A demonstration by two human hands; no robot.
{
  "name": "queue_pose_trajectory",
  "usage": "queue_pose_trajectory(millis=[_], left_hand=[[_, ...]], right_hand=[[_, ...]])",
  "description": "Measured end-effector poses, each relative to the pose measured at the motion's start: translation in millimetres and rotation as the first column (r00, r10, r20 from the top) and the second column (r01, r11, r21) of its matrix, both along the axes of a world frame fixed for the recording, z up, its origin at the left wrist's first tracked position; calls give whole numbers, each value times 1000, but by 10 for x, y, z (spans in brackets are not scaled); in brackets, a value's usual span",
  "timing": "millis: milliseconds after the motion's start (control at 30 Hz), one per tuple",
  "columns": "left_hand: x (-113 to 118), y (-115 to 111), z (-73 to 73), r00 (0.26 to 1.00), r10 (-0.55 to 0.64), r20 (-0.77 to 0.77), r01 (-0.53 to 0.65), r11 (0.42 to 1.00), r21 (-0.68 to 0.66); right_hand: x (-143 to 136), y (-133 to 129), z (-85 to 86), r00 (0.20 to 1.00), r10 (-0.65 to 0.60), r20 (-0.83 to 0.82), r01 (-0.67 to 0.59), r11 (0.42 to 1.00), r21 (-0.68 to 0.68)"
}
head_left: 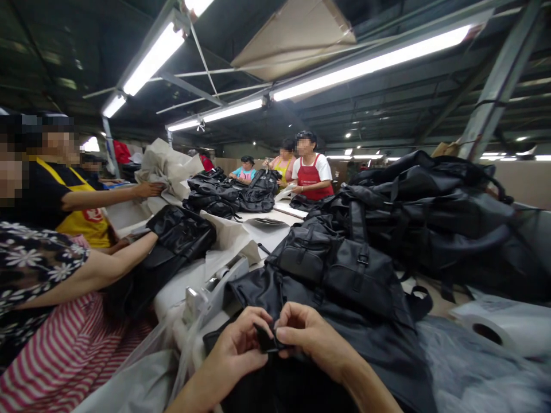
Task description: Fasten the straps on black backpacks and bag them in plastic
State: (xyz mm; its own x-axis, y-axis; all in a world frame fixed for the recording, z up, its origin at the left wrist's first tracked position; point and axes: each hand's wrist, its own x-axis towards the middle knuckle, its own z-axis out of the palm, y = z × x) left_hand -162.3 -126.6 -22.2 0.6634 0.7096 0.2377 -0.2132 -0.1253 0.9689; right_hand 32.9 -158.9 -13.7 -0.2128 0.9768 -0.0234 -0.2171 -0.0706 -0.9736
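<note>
A black backpack (361,284) with front pockets and buckled straps lies on the table in front of me. My left hand (239,347) is closed in a pinch on a short black strap (266,338) at the near edge of the bag. From the other side, the fingertips of my right hand (307,335) press together on the same strap, touching its end. My fingers partly cover the strap, so any small fitting on it is hidden. Black material of the bag hangs below both hands.
A tall heap of black bags (430,212) rises on the right, with a roll of clear plastic (499,327) nearby. At left, a co-worker's arm (116,269) reaches into another black bag (181,235). More bags (232,189) and several people are across the table.
</note>
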Motion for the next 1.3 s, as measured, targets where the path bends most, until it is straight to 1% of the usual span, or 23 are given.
queue_pose_trajectory(millis=[133,200,300,333,433,533,633,700,767,933,1067,1167,1233,1300], left_hand=[[-186,-41,-93,996,-82,-23,82,996,36],[-258,-58,-164,998,-48,-50,51,997,63],[-334,-85,-251,995,71,-76,-58,985,160],[-354,-94,-269,994,82,-68,-69,981,180],[-414,-111,-289,1000,29,-11,-27,987,159],[-468,-113,-274,999,-31,22,28,992,124],[-497,-112,-262,995,-71,65,63,992,111],[-506,-119,-257,989,-105,104,95,991,94],[-513,-131,-246,987,-108,117,100,992,73],[-508,-144,-181,991,-92,97,82,992,97],[-431,-123,-129,996,-17,90,11,997,72],[-338,-93,-75,994,0,106,-4,1000,29],[-275,-76,-13,998,26,62,-28,999,20],[-225,-65,60,995,100,-20,-98,991,94]], right_hand=[[-14,-40,45,992,117,56,-116,993,-30],[-22,-38,53,982,150,115,-148,989,-28],[-34,-24,45,973,156,171,-154,988,-26],[-36,-20,41,973,149,174,-148,989,-21],[-34,-19,42,976,113,187,-116,993,2],[-30,-25,55,970,124,207,-122,992,-22],[-44,-25,53,976,152,155,-145,988,-55],[-63,-17,36,980,153,123,-149,988,-47],[-82,-8,15,980,160,117,-157,987,-38],[-114,-5,-5,980,155,126,-155,988,-6],[-135,-15,9,982,152,113,-154,988,9],[-147,-17,12,981,139,139,-145,989,40],[-152,-19,15,977,127,171,-137,989,47],[-160,-24,24,974,111,199,-123,991,47]])
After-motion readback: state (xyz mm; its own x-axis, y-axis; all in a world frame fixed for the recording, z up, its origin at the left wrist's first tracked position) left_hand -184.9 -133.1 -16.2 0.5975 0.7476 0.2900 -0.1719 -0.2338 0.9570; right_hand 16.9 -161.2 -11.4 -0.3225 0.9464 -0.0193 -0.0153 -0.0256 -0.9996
